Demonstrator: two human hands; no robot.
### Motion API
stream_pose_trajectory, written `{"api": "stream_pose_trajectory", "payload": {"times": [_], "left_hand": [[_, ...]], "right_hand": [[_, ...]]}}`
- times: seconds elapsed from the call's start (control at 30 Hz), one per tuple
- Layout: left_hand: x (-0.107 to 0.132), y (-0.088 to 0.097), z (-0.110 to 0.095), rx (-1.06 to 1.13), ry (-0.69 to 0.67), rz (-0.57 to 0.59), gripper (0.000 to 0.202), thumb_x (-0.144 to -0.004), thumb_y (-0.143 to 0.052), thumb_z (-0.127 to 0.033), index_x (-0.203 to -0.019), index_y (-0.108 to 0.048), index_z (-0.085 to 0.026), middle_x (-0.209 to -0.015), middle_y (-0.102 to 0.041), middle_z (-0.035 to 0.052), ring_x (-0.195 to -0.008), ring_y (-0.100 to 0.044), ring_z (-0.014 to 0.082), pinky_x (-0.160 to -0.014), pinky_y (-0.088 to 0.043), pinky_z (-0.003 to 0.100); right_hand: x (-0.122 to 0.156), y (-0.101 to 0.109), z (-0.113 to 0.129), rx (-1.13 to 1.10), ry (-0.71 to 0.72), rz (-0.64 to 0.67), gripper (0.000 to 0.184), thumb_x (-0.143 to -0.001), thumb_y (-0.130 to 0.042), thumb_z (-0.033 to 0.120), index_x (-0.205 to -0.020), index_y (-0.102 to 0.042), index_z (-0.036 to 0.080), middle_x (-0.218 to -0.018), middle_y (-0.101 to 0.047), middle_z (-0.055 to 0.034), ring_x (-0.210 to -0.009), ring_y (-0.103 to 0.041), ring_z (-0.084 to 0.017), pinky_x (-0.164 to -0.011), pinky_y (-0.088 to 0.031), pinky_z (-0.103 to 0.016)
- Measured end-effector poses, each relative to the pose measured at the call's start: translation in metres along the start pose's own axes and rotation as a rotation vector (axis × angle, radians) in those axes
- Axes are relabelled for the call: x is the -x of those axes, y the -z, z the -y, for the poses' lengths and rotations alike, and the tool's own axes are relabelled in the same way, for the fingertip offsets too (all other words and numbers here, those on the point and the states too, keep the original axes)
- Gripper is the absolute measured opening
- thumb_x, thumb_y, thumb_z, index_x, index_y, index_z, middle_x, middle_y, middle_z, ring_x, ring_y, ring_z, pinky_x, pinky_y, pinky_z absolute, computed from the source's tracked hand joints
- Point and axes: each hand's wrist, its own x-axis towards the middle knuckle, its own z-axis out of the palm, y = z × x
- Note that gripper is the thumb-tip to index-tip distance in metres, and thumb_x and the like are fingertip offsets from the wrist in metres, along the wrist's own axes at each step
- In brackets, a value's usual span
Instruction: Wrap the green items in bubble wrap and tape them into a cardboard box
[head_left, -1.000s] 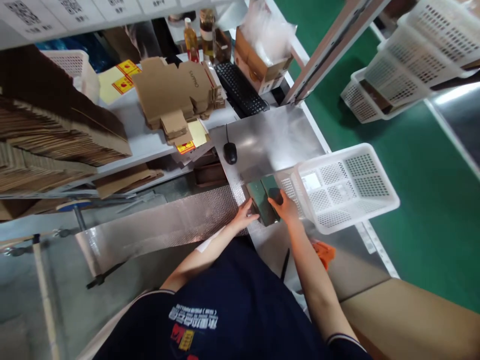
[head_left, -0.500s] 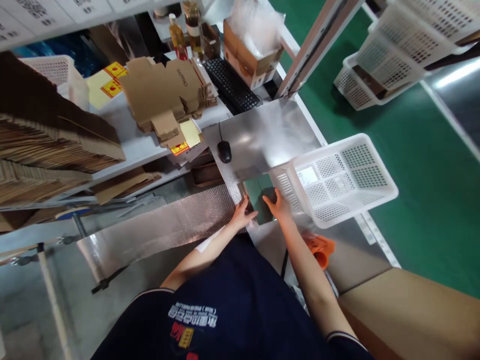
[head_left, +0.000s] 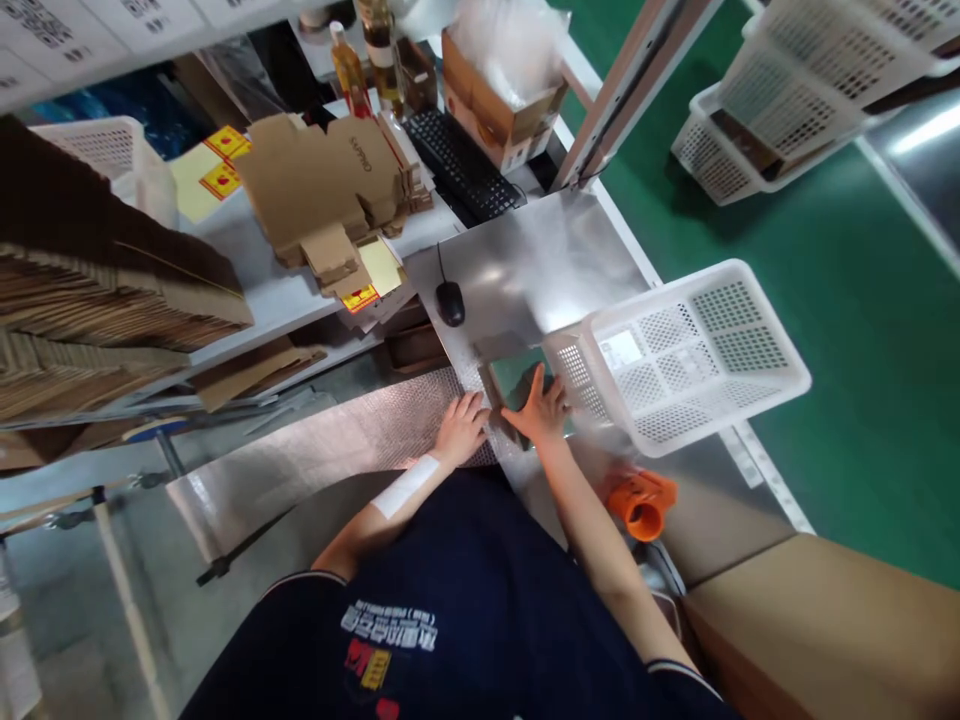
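A flat green box-like item (head_left: pixel 514 372) lies on the metal tabletop, partly covered by my right hand (head_left: pixel 544 410). That hand is open over it, with thumb and fingers spread wide. My left hand (head_left: pixel 461 430) rests on the silvery bubble wrap (head_left: pixel 390 415) just left of the item. Its fingers are slightly bent and a little apart, and the thumb is not clearly visible. The wrap runs from a roller at the lower left up to the table, and some of it shows at the item's left edge.
A white perforated basket (head_left: pixel 697 360) stands to the right, beside an orange tape dispenser (head_left: pixel 641 505). A black mouse (head_left: pixel 450 303) and keyboard (head_left: pixel 465 165) are farther back. Flattened cartons (head_left: pixel 322 190) lie on the left shelf. A large cardboard box (head_left: pixel 832 620) is at lower right.
My left hand has moved left off the item's edge onto the bubble wrap. The right hand has shifted left across the item, spreading its fingers.
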Motion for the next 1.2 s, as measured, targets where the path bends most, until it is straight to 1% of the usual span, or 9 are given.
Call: {"api": "stream_pose_trajectory", "payload": {"times": [0.1, 0.2, 0.37, 0.67, 0.73, 0.83, 0.93, 1.07, 1.2], "left_hand": [[0.002, -0.005, 0.006, 0.032, -0.022, 0.051, 0.061, -0.094, -0.076, -0.031, -0.153, -0.062, -0.021, -0.173, -0.044, 0.0165, -0.165, -0.034, 0.0366, -0.135, -0.027, 0.062], [-0.001, -0.014, 0.005, 0.182, 0.0, 0.039, 0.058, -0.089, -0.082, -0.027, -0.145, -0.069, -0.025, -0.173, -0.044, 0.0156, -0.165, -0.032, 0.0392, -0.135, -0.023, 0.066], [-0.016, -0.027, -0.006, 0.413, 0.028, -0.049, 0.062, -0.081, -0.087, -0.017, -0.14, -0.073, -0.028, -0.171, -0.047, 0.0134, -0.166, -0.03, 0.0412, -0.136, -0.015, 0.069], [-0.028, -0.035, -0.01, 0.444, 0.054, -0.083, 0.095, -0.076, -0.089, -0.021, -0.16, -0.045, -0.016, -0.173, -0.041, 0.0238, -0.166, -0.031, 0.0387, -0.137, -0.02, 0.064], [-0.028, -0.034, -0.01, 0.442, 0.066, -0.093, 0.104, -0.072, -0.09, -0.021, -0.163, -0.04, -0.015, -0.174, -0.038, 0.0251, -0.165, -0.032, 0.0394, -0.136, -0.021, 0.063], [-0.035, -0.028, -0.009, 0.475, 0.115, -0.145, 0.115, -0.067, -0.09, -0.02, -0.167, -0.032, -0.015, -0.176, -0.033, 0.0263, -0.165, -0.03, 0.0433, -0.134, -0.025, 0.064], [-0.055, -0.017, -0.005, 0.627, 0.184, -0.263, 0.11, -0.073, -0.084, -0.023, -0.167, -0.028, -0.016, -0.176, -0.031, 0.0255, -0.165, -0.03, 0.0427, -0.133, -0.029, 0.063], [-0.084, -0.002, 0.003, 0.908, 0.277, -0.278, 0.088, -0.089, -0.074, -0.032, -0.165, -0.032, -0.018, -0.171, -0.039, 0.023, -0.156, -0.046, 0.0364, -0.128, -0.04, 0.055], [-0.09, 0.001, -0.001, 0.847, 0.31, -0.278, 0.096, -0.084, -0.085, -0.04, -0.165, -0.038, -0.023, -0.169, -0.044, 0.0198, -0.155, -0.046, 0.0374, -0.128, -0.041, 0.054]], "right_hand": [[-0.001, 0.004, -0.002, -0.037, -0.023, -0.019, 0.133, -0.076, -0.087, 0.055, -0.176, -0.005, 0.026, -0.17, -0.03, -0.0291, -0.15, -0.042, -0.049, -0.114, -0.041, -0.065], [0.002, 0.009, -0.01, -0.074, -0.029, -0.067, 0.129, -0.075, -0.087, 0.058, -0.175, -0.013, 0.025, -0.166, -0.034, -0.0294, -0.146, -0.044, -0.052, -0.111, -0.043, -0.067], [0.007, 0.019, -0.019, -0.1, -0.039, -0.168, 0.132, -0.074, -0.084, 0.062, -0.175, -0.01, 0.02, -0.16, -0.039, -0.0323, -0.139, -0.048, -0.055, -0.105, -0.046, -0.069], [-0.006, 0.012, -0.006, -0.087, -0.029, -0.078, 0.128, -0.073, -0.088, 0.05, -0.175, -0.015, 0.021, -0.166, -0.034, -0.0308, -0.146, -0.045, -0.054, -0.112, -0.042, -0.07], [-0.007, 0.006, -0.006, -0.093, -0.023, -0.07, 0.13, -0.075, -0.088, 0.052, -0.175, -0.012, 0.019, -0.169, -0.028, -0.0332, -0.15, -0.04, -0.055, -0.115, -0.038, -0.073], [-0.003, -0.004, -0.014, -0.126, 0.008, -0.054, 0.139, -0.073, -0.086, 0.066, -0.175, -0.006, 0.017, -0.176, -0.011, -0.0358, -0.161, -0.019, -0.058, -0.119, -0.029, -0.079], [0.011, -0.016, -0.038, -0.192, -0.003, -0.092, 0.139, -0.076, -0.076, 0.081, -0.175, -0.005, 0.012, -0.178, -0.002, -0.0373, -0.165, -0.004, -0.057, -0.12, -0.022, -0.084], [0.021, -0.027, -0.075, -0.31, 0.005, -0.23, 0.112, -0.093, -0.057, 0.071, -0.169, -0.018, 0.0, -0.17, -0.028, -0.0411, -0.161, -0.029, -0.051, -0.122, -0.035, -0.073], [0.002, -0.021, -0.084, -0.321, 0.154, -0.277, 0.089, -0.097, -0.053, 0.051, -0.167, -0.029, 0.002, -0.158, -0.053, -0.0323, -0.147, -0.052, -0.043, -0.12, -0.044, -0.064]]}}
